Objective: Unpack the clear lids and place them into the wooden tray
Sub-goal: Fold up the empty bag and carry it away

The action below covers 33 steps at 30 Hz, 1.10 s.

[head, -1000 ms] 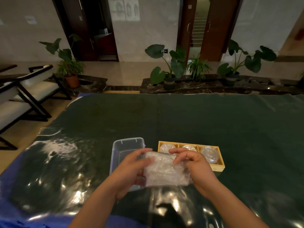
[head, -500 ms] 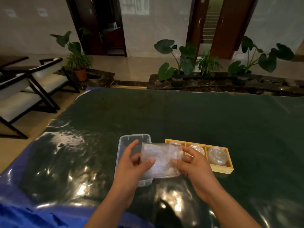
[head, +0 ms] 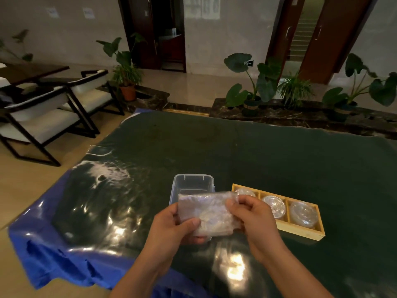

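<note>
Clear plastic packet [head: 208, 214] is held up off the tabletop [head: 236, 147], near-left of the wooden tray [head: 300, 232].
Left grip [head: 171, 229]: closed on the packet's left end, thumb on top near its lower edge, fingers underneath.
Right grip [head: 255, 220]: pinching the packet's upper right corner, fingers curled.
Packet film is wrinkled and blurred, so I can't tell what's inside.

Tray sits flat on the tabletop, long side running away to the left, split into three compartments.
Clear lids: left lid [head: 245, 192], middle lid [head: 274, 206] and right lid [head: 303, 214], one per compartment. The left one is partly hidden by the right grip. Can't tell single lids from stacks.

Clear plastic box [head: 192, 175] sits just left of the tray, open top. Its near end is covered by the packet and the left grip.

Tabletop is dark green under a glossy film with strong glare patches near-left of the tray. Blue sheet [head: 53, 254] hangs off the tabletop edge, well left of the tray.

Beyond the tray is a dark stone ledge [head: 300, 119] carrying big-leaf potted plants [head: 251, 82].
Far left of the tray are two dark-framed chairs [head: 43, 121] with white cushions, then a plant in a terracotta pot [head: 128, 92].
Furthest back is a pale wall with brown doors [head: 320, 39]. Stairs [head: 300, 39] show through the opening behind the tray.
</note>
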Motion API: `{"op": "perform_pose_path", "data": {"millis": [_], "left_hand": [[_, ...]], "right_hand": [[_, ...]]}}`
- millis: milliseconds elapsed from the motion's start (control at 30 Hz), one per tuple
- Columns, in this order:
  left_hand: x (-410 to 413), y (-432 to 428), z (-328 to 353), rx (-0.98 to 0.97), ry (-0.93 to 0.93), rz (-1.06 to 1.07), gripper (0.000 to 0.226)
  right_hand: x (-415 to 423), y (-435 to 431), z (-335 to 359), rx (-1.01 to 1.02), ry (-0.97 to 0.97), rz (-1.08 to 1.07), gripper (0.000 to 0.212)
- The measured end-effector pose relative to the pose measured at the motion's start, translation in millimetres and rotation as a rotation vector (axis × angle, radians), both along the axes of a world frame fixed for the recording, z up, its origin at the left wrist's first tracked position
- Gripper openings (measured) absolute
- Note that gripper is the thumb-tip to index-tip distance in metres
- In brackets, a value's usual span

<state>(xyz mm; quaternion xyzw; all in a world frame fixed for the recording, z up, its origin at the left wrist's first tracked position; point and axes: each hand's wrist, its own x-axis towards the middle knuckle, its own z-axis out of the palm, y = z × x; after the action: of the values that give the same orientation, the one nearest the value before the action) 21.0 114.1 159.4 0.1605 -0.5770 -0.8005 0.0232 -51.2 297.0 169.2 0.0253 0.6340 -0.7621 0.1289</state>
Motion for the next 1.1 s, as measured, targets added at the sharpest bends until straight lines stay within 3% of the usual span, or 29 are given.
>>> {"op": "perform_pose_path", "data": {"millis": [167, 300, 367, 567, 733, 867, 1000, 1100], "left_hand": [[37, -24, -6, 0.083, -0.067, 0.079, 0.044], [62, -52, -21, -0.007, -0.112, 0.270, 0.009], [73, -65, -26, -0.045, -0.121, 0.349, 0.009], [106, -100, -34, -0.090, -0.147, 0.527, 0.006], [143, -114, -41, 0.021, -0.214, 0.595, 0.003], [172, -110, -46, 0.140, -0.230, 0.688, 0.002], [215, -100, -68, 0.155, -0.264, 0.839, 0.005], [256, -97, -91, 0.225, -0.322, 1.003, 0.010]], "right_hand": [[5, -27, -6, 0.095, 0.040, -0.036, 0.008], [19, -59, -10, 0.174, 0.002, 0.089, 0.003], [27, -76, -9, 0.181, -0.027, 0.148, 0.001], [45, -114, -5, 0.057, -0.132, 0.478, 0.027], [61, -147, -22, 0.182, -0.040, 0.583, 0.048], [73, -167, -46, 0.176, -0.002, 0.680, 0.048], [84, -184, -78, 0.155, -0.078, 0.910, 0.041], [94, -204, -98, 0.257, -0.128, 0.985, 0.030]]}}
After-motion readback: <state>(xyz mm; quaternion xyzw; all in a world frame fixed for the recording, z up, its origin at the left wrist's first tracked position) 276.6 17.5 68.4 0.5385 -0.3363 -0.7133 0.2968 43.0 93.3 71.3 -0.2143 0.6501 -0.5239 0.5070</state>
